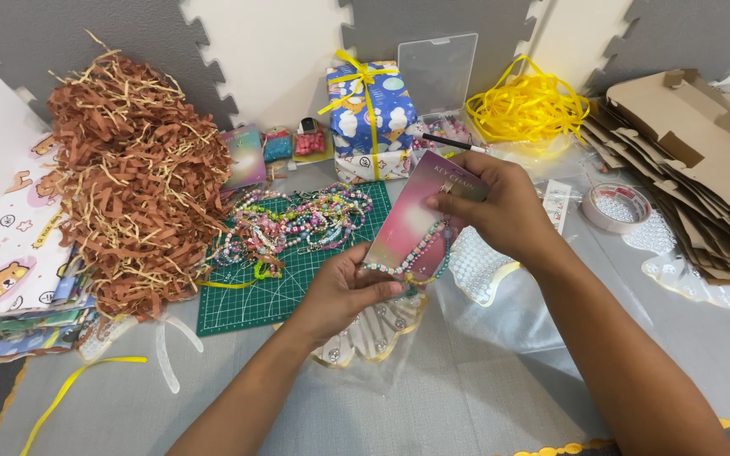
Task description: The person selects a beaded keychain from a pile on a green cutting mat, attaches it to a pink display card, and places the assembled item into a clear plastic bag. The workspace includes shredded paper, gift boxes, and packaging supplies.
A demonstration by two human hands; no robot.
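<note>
Hands grip one pink backing card [420, 221]: left hand [344, 291] fingers pinch its near end, right hand [487, 203] fingers clamp its far end. Beaded chain [420, 257] is already mounted; more beaded chains [297, 224] wait on the green mat [251, 295].

We look down on a home craft and gift-packing corner set up on the floor: interlocking foam mats [280, 51] form the backdrop, a green cutting mat [297, 270] lies beside a heap of brown shredded paper filler [128, 169], near a wrapped gift box [369, 118], yellow ribbon [525, 105] and flat cardboard boxes [703, 160]
</note>
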